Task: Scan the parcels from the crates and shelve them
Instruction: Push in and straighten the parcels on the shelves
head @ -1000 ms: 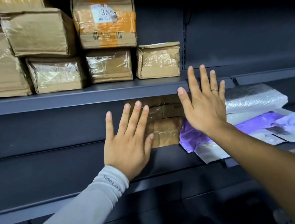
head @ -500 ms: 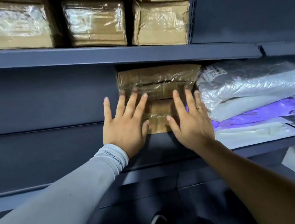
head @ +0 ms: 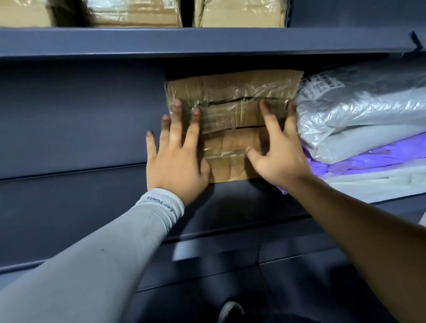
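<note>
The parcel (head: 231, 121), a taped cardboard box, is seen standing on the middle shelf (head: 65, 214), directly beneath the upper shelf (head: 138, 44) and well back from the middle shelf's front edge. The left hand (head: 177, 163) is laid flat against the parcel's left side, its fingers straight and spread, the fingertips reaching up to the clear tape across the box. The right hand (head: 278, 156) is laid flat against the parcel's right side, fingers likewise straight, with the thumb pressed on the front face near the lower tape band. Nothing is gripped by either hand; the box is only pressed between the two flat hands. A grey sleeve (head: 99, 269) is worn on the left arm, while the right forearm is bare. Just right of the parcel, touching or nearly touching it, a stack of bags (head: 377, 114) is piled, grey and white ones on top and a purple one beneath. Above the parcel, on the upper shelf, three taped boxes (head: 237, 0) are lined up side by side. Left of the parcel, bare shelf is seen.
</note>
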